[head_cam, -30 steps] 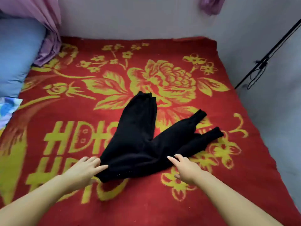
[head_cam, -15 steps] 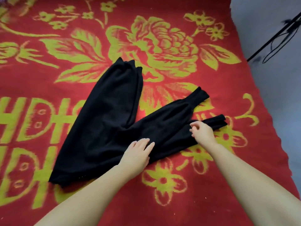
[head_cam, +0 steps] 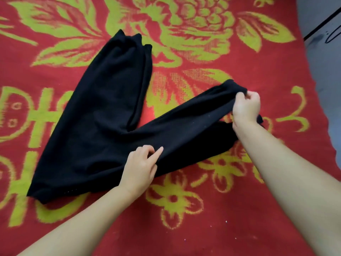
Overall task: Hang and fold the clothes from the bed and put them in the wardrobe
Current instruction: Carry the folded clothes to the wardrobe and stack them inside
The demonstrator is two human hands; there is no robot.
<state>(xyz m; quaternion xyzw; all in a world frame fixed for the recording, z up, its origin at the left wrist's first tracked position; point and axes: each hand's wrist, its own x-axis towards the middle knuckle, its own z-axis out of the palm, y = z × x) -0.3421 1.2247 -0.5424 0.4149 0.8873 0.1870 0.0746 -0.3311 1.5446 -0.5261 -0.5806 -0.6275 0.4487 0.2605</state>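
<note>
A pair of black trousers (head_cam: 103, 115) lies spread in a V on the bed's red blanket (head_cam: 184, 218), which carries a yellow-green flower pattern. One leg points up and away, and the other runs to the right. My right hand (head_cam: 246, 108) grips the cuff end of the right leg and has it lifted slightly off the blanket. My left hand (head_cam: 141, 167) pinches the near edge of the same leg, close to the crotch. The waistband lies flat at the lower left.
The bed's right edge (head_cam: 321, 108) runs diagonally down the right side, with grey floor beyond it. A black rod (head_cam: 324, 23) crosses the top right corner.
My right hand has closed on the leg's cuff and raised it. My left hand went from lying flat on the cloth to pinching its edge. The camera has moved closer.
</note>
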